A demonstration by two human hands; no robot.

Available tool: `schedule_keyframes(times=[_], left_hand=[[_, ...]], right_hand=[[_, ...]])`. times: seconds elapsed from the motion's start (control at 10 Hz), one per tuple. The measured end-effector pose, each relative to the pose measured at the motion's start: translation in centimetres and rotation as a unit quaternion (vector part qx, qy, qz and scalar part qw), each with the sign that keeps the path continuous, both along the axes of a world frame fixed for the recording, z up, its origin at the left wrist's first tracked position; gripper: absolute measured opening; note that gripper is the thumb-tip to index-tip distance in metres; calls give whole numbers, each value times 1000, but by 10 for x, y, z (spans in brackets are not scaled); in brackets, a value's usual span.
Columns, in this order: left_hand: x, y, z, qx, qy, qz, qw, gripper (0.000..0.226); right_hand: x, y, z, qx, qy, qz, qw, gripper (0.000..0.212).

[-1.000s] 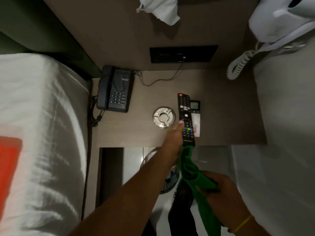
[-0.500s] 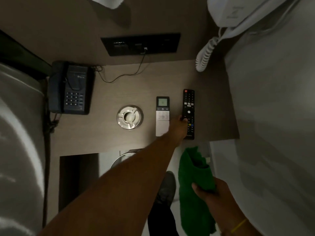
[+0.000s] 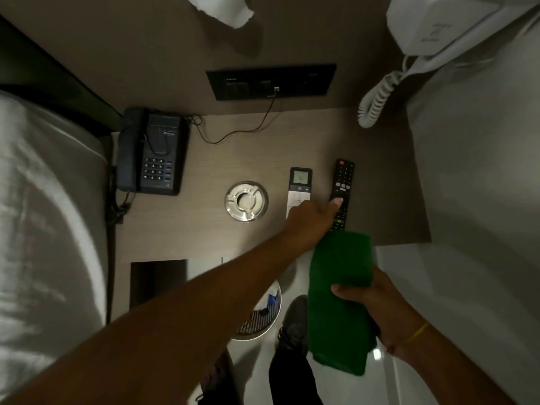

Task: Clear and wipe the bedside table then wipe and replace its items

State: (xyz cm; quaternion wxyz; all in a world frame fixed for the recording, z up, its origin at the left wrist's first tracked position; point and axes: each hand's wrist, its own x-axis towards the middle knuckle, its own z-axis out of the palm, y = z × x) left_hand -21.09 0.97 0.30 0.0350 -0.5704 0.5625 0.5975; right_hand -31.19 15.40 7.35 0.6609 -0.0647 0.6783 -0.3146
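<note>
The brown bedside table [image 3: 263, 147] carries a dark desk phone [image 3: 152, 153] at the left, a round metal ashtray [image 3: 246, 201] in the middle, a white remote with a small screen [image 3: 300, 182] and a black TV remote [image 3: 344, 176] to its right. My left hand [image 3: 312, 220] rests across the lower ends of both remotes. Its thumb lies on the black remote's buttons and its fingers are hidden. My right hand [image 3: 377, 299] grips a folded green cloth [image 3: 339, 287], whose top edge reaches the table's front edge just below the black remote.
A bed with white linen [image 3: 43, 229] borders the table on the left. A black socket panel [image 3: 271, 81] with a thin cable sits on the wall behind. A white wall unit [image 3: 438, 21] with a coiled cord [image 3: 377, 100] hangs at the upper right. A bin [image 3: 260, 317] stands below the table.
The black remote, which lay over the white one, now lies beside it on the right. My left thumb has slid further up it. The green cloth has risen to the table's edge.
</note>
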Motion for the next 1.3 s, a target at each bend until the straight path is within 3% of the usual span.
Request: schedule_keyframes(times=[0.1, 0.2, 0.3, 0.4, 0.5, 0.6, 0.7, 0.8, 0.9, 1.0, 1.1, 1.2, 1.3], left_hand=[[53, -6, 29, 295, 184, 36, 937, 65], [121, -17, 47, 339, 209, -21, 917, 70], [192, -29, 72, 332, 204, 15, 921, 50], [264, -39, 101, 290, 220, 85, 927, 43], [344, -46, 139, 202, 208, 174, 941, 38], [436, -44, 175, 88, 160, 265, 947, 54], [525, -34, 199, 4, 97, 328, 940, 64], [604, -21, 216, -95, 16, 378, 921, 37], [665, -8, 211, -167, -77, 420, 889, 36], [701, 6, 191, -178, -165, 438, 866, 30], [718, 16, 171, -174, -306, 352, 867, 50], [713, 16, 159, -207, -446, 181, 852, 59], [690, 4, 163, -240, -537, 63, 806, 44]], right_hand=[[17, -27, 11, -8, -87, 77, 993, 50], [42, -52, 25, -35, -198, 194, 960, 48], [79, -75, 39, -61, -269, 278, 920, 57], [123, -97, 54, -79, -287, 359, 885, 59], [178, -120, 68, -102, -260, 377, 883, 61], [251, -138, 79, -136, -150, 322, 925, 49], [346, -145, 96, -193, -93, 298, 930, 38], [445, -148, 107, -254, -45, 303, 917, 36], [524, -153, 117, -311, 23, 337, 889, 45], [575, -159, 116, -338, 76, 409, 844, 54], [602, -158, 103, -379, 165, 520, 748, 58], [600, -157, 99, -439, 238, 586, 638, 51], [579, -154, 92, -490, 310, 585, 567, 43]])
